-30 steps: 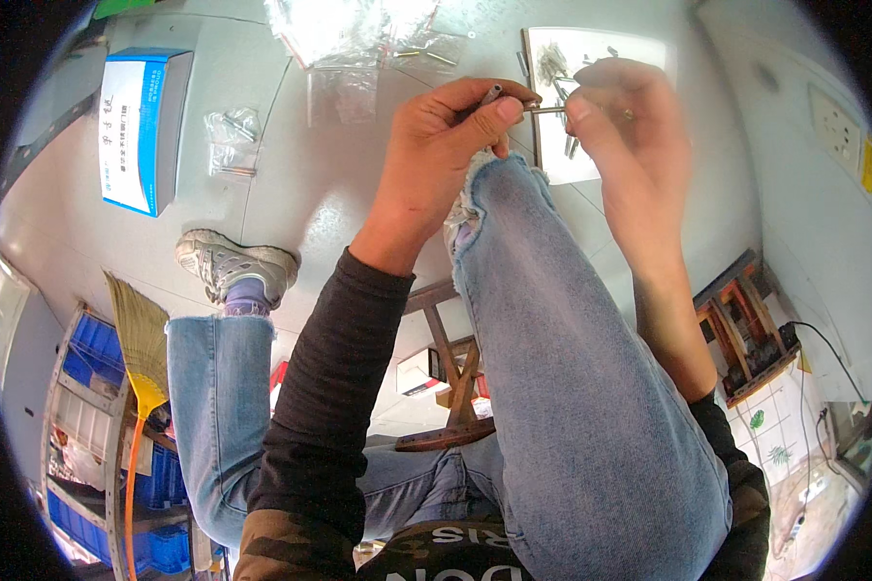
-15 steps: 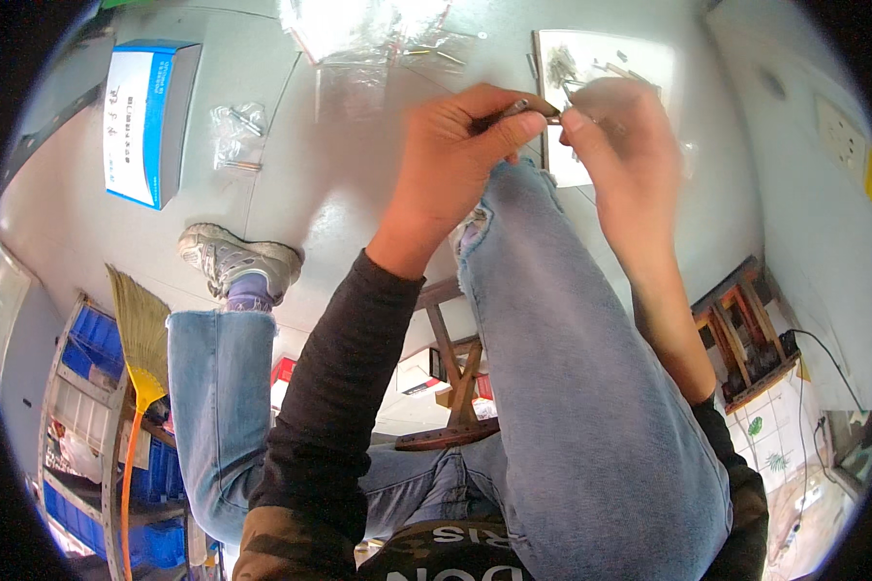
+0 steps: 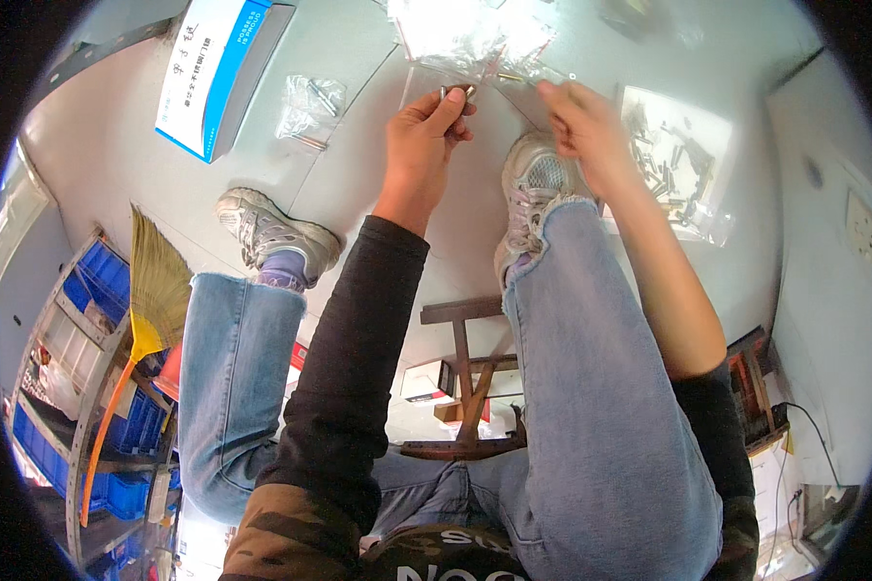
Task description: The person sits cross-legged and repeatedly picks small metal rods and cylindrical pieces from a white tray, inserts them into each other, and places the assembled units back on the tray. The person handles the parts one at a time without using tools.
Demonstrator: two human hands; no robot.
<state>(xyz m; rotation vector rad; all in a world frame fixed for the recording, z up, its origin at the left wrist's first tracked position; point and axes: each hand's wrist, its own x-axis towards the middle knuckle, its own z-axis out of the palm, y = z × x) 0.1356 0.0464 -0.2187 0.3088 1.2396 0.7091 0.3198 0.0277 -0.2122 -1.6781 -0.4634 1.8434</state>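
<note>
My left hand is closed with thumb and fingers round small metal cylindrical pieces, whose ends stick out at the fingertips. My right hand is apart from it, curled and somewhat blurred, its fingertips pinched near the clear plastic bags. Whatever those fingertips may hold is too small to make out. Beside the right hand lies a white tray with many small dark and silvery metal pieces in it. Clear plastic bags lie ahead of both hands, with a brass-coloured pin at their near edge.
A blue and white box lies at the far left, and a small clear bag of metal parts sits beside it. A broom leans near a shelf with blue bins. Below stands a dark wooden stool; at right, a wall socket.
My hands were together over my right knee and have come apart, the left keeping its metal pieces. The view has shifted, and my right shoe and more of the tray now show.
</note>
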